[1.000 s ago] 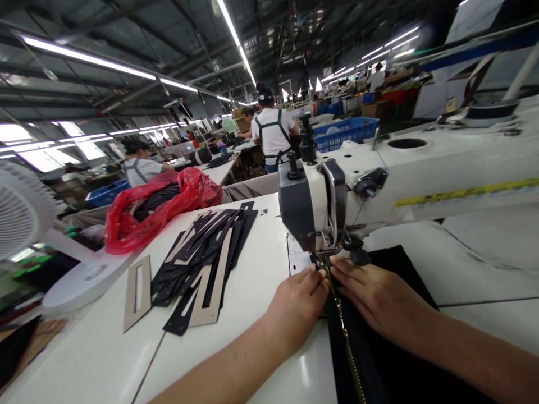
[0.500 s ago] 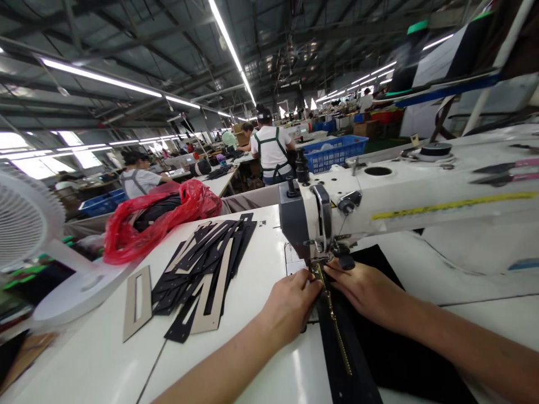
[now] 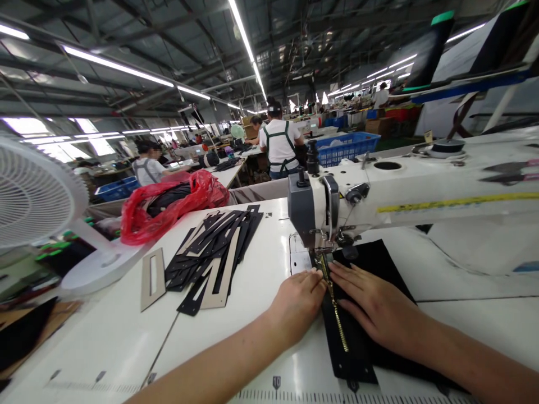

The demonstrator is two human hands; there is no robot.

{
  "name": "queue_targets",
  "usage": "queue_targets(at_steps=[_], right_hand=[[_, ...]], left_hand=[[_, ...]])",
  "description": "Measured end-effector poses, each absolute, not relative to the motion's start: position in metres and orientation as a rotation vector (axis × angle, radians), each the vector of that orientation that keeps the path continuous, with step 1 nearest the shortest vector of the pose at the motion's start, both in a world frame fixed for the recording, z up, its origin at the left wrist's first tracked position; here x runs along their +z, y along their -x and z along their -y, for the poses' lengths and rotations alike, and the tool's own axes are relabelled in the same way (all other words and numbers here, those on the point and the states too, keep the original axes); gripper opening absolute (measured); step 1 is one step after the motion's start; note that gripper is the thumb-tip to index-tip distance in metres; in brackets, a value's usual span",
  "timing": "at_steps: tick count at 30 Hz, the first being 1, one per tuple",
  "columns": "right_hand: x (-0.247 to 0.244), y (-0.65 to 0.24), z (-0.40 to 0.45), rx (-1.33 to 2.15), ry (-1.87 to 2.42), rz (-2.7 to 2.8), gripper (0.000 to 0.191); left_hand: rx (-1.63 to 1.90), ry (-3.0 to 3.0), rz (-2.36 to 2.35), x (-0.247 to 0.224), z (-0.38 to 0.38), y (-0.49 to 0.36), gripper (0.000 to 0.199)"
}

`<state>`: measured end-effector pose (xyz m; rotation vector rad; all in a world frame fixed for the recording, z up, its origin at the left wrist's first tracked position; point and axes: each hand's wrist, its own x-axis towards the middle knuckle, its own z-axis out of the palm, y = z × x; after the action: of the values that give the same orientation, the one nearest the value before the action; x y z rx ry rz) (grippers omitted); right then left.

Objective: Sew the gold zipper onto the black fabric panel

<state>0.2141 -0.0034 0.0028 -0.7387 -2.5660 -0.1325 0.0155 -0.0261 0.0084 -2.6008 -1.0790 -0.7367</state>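
A gold-toothed zipper [image 3: 342, 332] runs lengthwise down a black strip [image 3: 352, 362] on the machine bed. Its far end lies under the needle area of a white and grey sewing machine [image 3: 304, 212]. My left hand [image 3: 297, 306] is closed at the strip's left edge beside the zipper, fingers bent together; the fingertips are partly hidden. Stretched out flat, my right hand [image 3: 374, 303] presses on the black material to the right of the zipper. A larger black fabric panel [image 3: 385, 264] lies beneath that hand and reaches back beside the machine head.
Black and beige slotted pieces [image 3: 219, 252] lie piled on the table to the left. Behind them is a red plastic bag [image 3: 202, 191], with a white fan [image 3: 90, 235] at far left. Scissors-like pink-handled snips [image 3: 511, 171] rest on the machine arm. People work beyond.
The view has shifted, showing more of the table's front ruler. My right hand has drawn back a little from the needle area and lies flatter. The strip's near end now shows fully.
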Motion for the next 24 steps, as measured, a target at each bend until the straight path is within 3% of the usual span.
queue_targets(at_steps=[11, 15, 18, 24], right_hand=[[0.006, -0.213, -0.015, 0.015, 0.729, 2.560, 0.039], [0.011, -0.208, -0.018, 0.211, 0.812, 2.502, 0.028], [0.015, -0.203, -0.010, 0.328, 0.948, 2.394, 0.008], [0.014, -0.200, 0.016, 0.326, 0.917, 2.403, 0.014]], left_hand=[[-0.606, 2.681, 1.275, 0.005, 0.018, -0.014, 0.015], [-0.589, 2.694, 1.327, 0.006, 0.016, -0.014, 0.016], [-0.609, 2.708, 1.227, 0.009, 0.017, -0.011, 0.015], [-0.685, 2.700, 0.916, 0.008, 0.032, -0.008, 0.022]])
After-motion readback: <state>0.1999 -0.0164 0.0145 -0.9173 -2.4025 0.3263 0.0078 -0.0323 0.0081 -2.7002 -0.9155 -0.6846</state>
